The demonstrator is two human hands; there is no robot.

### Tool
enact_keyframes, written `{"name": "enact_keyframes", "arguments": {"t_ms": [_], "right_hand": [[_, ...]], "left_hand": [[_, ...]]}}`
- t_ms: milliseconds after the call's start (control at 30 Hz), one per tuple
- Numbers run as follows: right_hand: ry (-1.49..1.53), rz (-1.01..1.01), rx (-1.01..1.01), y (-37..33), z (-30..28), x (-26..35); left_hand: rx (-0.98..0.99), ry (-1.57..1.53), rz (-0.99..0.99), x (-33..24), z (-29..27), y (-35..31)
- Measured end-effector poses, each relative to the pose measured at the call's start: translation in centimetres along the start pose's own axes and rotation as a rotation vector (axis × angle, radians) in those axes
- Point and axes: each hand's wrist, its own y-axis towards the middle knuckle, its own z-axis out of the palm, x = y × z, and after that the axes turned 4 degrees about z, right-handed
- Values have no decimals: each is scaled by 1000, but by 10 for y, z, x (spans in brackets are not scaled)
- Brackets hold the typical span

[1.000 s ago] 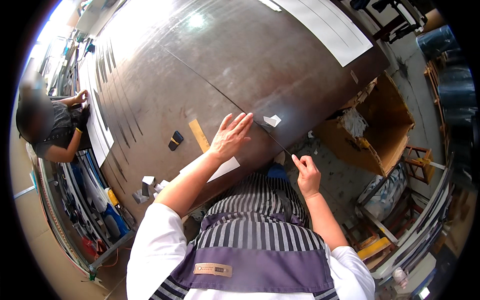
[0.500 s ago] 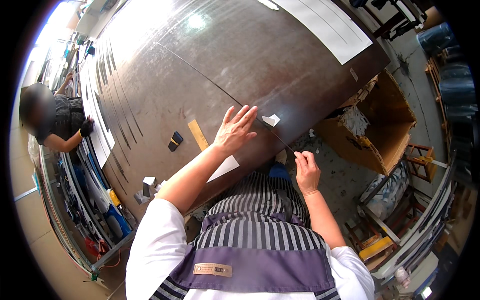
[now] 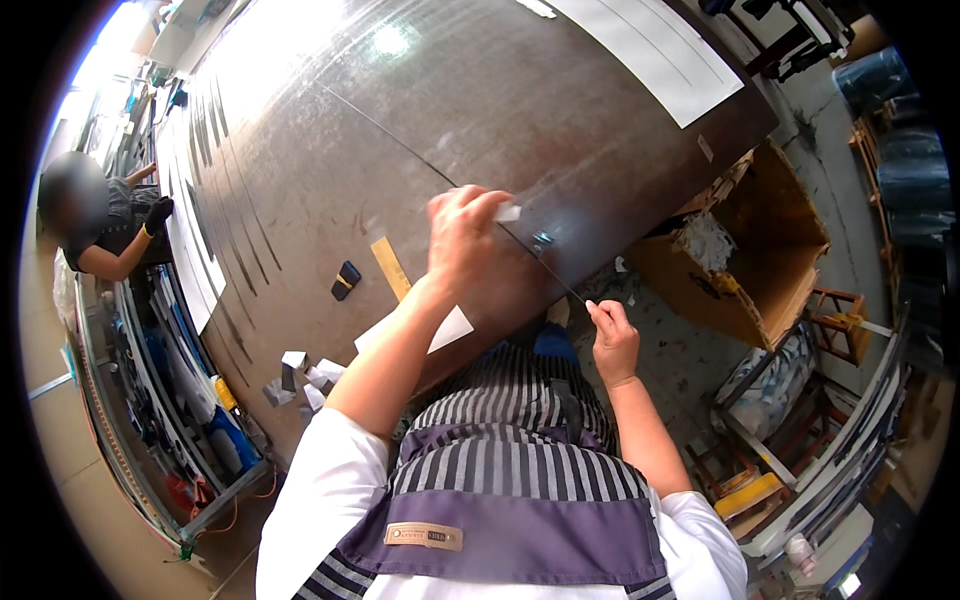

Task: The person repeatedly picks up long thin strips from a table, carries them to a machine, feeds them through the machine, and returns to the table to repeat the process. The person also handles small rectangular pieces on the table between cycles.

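Observation:
A long, thin dark strip (image 3: pixel 412 152) runs slantwise over the brown table (image 3: pixel 590 130), its near end reaching past the edge. My right hand (image 3: pixel 614 338) pinches that end between thumb and fingers, off the table. Farther up, my left hand (image 3: pixel 466 228) is over the strip with its fingers curled. A small white paper piece (image 3: pixel 508 212) pokes out from between its thumb and fingers. Whether those fingers also press on the strip is hidden. Close to my left forearm lie a yellowish ruler-like bar (image 3: pixel 390 266), a dark cutter-like block (image 3: pixel 346 280) and a white sheet (image 3: pixel 450 330).
A cardboard box (image 3: pixel 790 220) with scraps stands right of the table. White sheets (image 3: pixel 670 70) lie at the far right. On the left, a co-worker (image 3: pixel 115 215) in a dark glove leans by more dark strips (image 3: pixel 245 215). Paper scraps (image 3: pixel 318 378) sit near the front-left edge.
My left hand has gone from spread fingers to curled ones and picked up the white paper piece from the table. My right hand barely moves. The co-worker's gloved hand has shifted slightly left and away.

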Motion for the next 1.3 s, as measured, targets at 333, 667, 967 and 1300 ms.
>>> {"name": "enact_keyframes", "arguments": {"t_ms": [333,667,967,1300], "right_hand": [[-58,102,168,12,-7,-8],[-21,35,-39,20,-6,-5],[-44,8,8,23,-2,-26],[-78,86,116,29,-8,-19]], "left_hand": [[558,349,304,13,37,-66],[554,310,279,5,47,-46],[515,325,246,-2,66,-29],[577,236,319,-14,44,-35]]}}
